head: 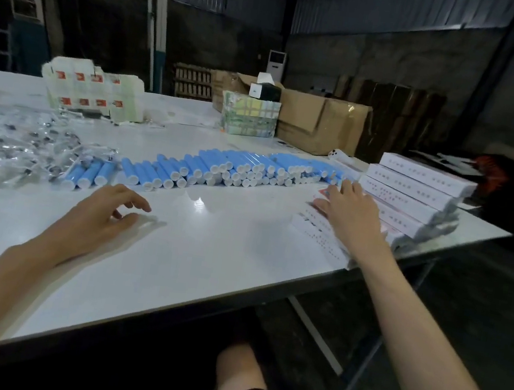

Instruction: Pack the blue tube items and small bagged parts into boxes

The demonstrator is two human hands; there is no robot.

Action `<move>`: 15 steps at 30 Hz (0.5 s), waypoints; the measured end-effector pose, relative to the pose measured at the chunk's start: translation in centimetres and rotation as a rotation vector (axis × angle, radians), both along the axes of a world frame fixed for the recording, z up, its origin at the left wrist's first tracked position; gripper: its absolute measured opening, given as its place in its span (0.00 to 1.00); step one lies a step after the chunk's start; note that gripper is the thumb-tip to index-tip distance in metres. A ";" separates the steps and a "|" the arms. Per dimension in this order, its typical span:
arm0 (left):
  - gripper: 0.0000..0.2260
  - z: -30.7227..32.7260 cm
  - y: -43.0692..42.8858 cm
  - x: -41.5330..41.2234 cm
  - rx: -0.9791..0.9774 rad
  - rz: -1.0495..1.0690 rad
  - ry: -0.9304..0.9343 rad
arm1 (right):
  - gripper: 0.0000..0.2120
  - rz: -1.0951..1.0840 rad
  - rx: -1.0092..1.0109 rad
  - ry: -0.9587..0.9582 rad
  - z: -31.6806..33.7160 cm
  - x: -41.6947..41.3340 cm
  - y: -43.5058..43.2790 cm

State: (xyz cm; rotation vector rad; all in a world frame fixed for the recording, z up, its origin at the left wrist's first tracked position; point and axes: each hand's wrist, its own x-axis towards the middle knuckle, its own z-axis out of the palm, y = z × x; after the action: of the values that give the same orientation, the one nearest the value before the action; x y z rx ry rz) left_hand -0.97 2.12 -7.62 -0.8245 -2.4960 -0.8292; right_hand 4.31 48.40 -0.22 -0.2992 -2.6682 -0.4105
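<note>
A long row of blue tubes (229, 168) with white caps lies across the middle of the white table (194, 252). Three more blue tubes (88, 173) lie apart at its left end. Small clear bagged parts (8, 143) are heaped at the left. Long white boxes (414, 190) are stacked at the right edge. My right hand (350, 211) lies flat, fingers spread, on the low white boxes (319, 233) beside that stack. My left hand (104, 214) hovers just above the bare table, fingers loosely curled, holding nothing.
A bundle of white packs with red labels (93, 91) stands at the back left. A wrapped paper stack (248, 116) and brown cartons (322, 123) sit at the back. The table's edge runs diagonally near me, with my knee (238, 367) below it.
</note>
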 end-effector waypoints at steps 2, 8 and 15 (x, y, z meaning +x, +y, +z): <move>0.10 0.1 0.0 0.1 -0.007 -0.005 0.008 | 0.24 -0.016 0.077 -0.022 -0.4 0.3 0.4; 0.10 -0.1 -0.4 -0.1 -0.005 0.011 -0.003 | 0.26 -0.015 0.095 -0.061 -0.6 -0.1 0.4; 0.09 0.0 -0.6 0.1 -0.023 0.074 -0.010 | 0.19 0.267 -0.032 0.112 0.2 -3.2 -6.9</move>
State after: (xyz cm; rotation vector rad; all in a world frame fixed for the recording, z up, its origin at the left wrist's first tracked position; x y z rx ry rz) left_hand -0.87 1.50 -7.65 -0.7321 -2.5321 -0.7831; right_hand 1.14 41.48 -0.06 0.0254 -2.5598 -0.2600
